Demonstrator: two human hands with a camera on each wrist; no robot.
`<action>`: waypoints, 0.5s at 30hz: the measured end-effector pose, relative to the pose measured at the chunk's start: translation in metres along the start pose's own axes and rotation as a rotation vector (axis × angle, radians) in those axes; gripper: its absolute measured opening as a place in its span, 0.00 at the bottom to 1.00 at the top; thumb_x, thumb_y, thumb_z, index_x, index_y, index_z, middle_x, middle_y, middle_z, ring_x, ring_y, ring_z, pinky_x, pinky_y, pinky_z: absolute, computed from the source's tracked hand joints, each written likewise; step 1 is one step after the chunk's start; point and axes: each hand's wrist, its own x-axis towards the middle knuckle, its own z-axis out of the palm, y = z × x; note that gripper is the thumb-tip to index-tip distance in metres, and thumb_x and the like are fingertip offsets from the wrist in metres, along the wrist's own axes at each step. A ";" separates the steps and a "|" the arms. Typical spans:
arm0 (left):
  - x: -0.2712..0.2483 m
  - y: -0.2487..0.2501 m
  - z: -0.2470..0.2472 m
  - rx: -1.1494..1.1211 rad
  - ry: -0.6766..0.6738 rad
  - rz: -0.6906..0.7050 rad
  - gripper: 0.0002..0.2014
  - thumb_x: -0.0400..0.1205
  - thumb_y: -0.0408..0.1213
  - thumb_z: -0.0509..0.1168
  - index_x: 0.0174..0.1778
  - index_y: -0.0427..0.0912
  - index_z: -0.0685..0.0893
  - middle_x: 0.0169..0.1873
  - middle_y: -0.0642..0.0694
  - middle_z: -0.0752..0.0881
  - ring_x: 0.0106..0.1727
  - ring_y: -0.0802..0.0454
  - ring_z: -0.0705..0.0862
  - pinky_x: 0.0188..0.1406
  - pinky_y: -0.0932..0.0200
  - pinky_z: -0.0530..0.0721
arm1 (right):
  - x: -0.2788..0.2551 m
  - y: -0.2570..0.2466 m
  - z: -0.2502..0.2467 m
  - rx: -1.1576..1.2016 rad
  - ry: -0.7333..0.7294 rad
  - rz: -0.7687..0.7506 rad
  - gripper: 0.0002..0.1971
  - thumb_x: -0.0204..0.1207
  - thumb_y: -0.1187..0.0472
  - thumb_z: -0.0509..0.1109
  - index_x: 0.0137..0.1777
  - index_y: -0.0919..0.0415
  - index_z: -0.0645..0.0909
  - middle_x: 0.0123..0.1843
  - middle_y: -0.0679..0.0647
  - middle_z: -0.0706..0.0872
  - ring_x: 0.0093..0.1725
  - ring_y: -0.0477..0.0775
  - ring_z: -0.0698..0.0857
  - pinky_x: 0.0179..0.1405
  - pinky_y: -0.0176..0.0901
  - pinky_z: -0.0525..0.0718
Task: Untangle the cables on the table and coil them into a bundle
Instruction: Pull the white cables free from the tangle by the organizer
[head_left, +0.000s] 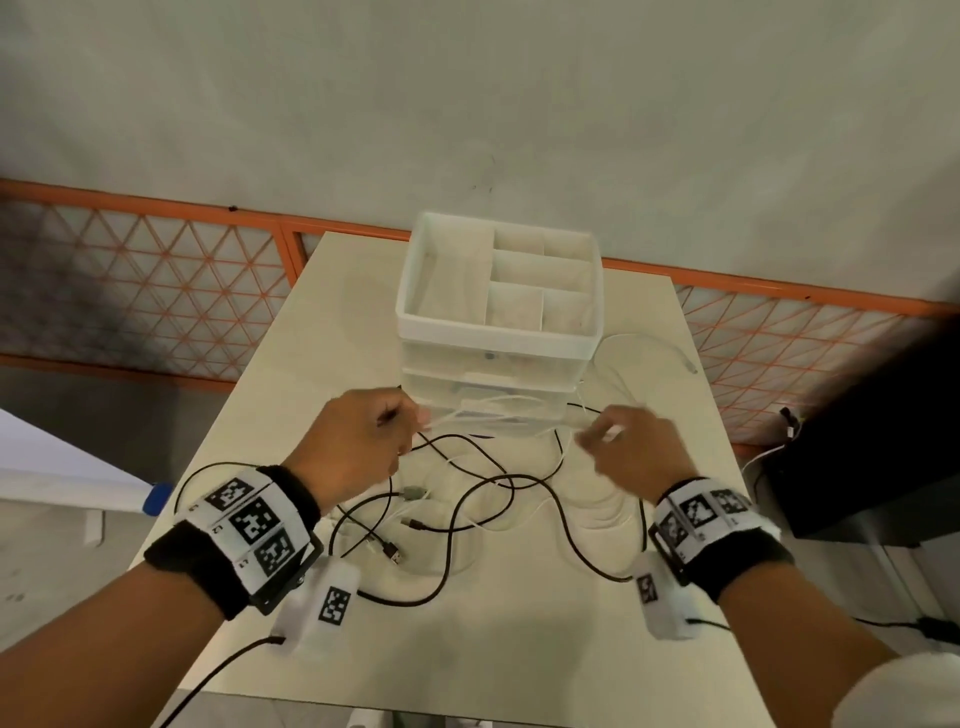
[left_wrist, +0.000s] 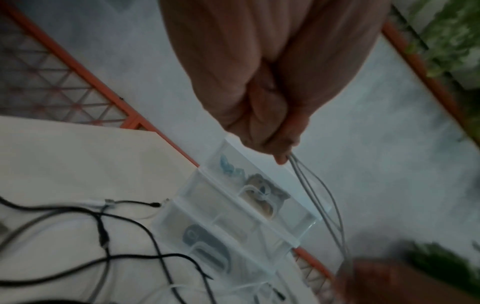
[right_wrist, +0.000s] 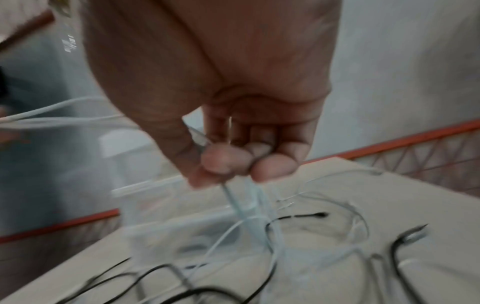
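Note:
A white cable (head_left: 498, 410) hangs in several strands between my two raised hands, in front of the organiser. My left hand (head_left: 363, 441) pinches one end of the strands; its wrist view shows fingers (left_wrist: 272, 131) curled tight round the grey-white strands (left_wrist: 319, 197). My right hand (head_left: 623, 441) pinches the other end, thumb and fingertips (right_wrist: 226, 162) closed on the white cable (right_wrist: 244, 203). Below them black cables (head_left: 467, 499) and more white cable (head_left: 597, 499) lie tangled on the beige table (head_left: 467, 649). A black USB plug (head_left: 392, 552) lies near my left wrist.
A clear plastic drawer organiser (head_left: 498, 322) with an open divided top tray stands at the table's far middle. A white cable end (head_left: 688, 366) lies to its right. An orange mesh fence (head_left: 156, 280) runs behind the table. A dark box (head_left: 872, 467) sits off the right edge.

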 end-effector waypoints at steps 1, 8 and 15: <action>-0.002 -0.002 0.003 0.102 -0.065 -0.028 0.13 0.86 0.40 0.63 0.38 0.43 0.87 0.22 0.55 0.81 0.20 0.55 0.72 0.19 0.65 0.71 | 0.006 0.005 -0.010 0.028 0.098 0.006 0.08 0.75 0.46 0.75 0.41 0.47 0.84 0.42 0.50 0.92 0.46 0.58 0.90 0.52 0.53 0.90; -0.017 -0.013 0.038 0.486 -0.168 0.114 0.26 0.83 0.60 0.59 0.26 0.45 0.65 0.20 0.53 0.67 0.24 0.57 0.69 0.29 0.67 0.69 | 0.025 0.010 -0.022 0.209 0.300 -0.190 0.06 0.81 0.60 0.71 0.55 0.51 0.79 0.56 0.47 0.86 0.46 0.56 0.89 0.50 0.42 0.76; -0.020 -0.052 0.039 0.690 -0.185 -0.177 0.25 0.88 0.54 0.51 0.30 0.44 0.75 0.33 0.46 0.79 0.38 0.49 0.79 0.38 0.58 0.72 | 0.023 0.032 0.003 0.132 -0.063 -0.107 0.08 0.75 0.50 0.78 0.48 0.50 0.84 0.49 0.44 0.90 0.50 0.52 0.90 0.57 0.47 0.83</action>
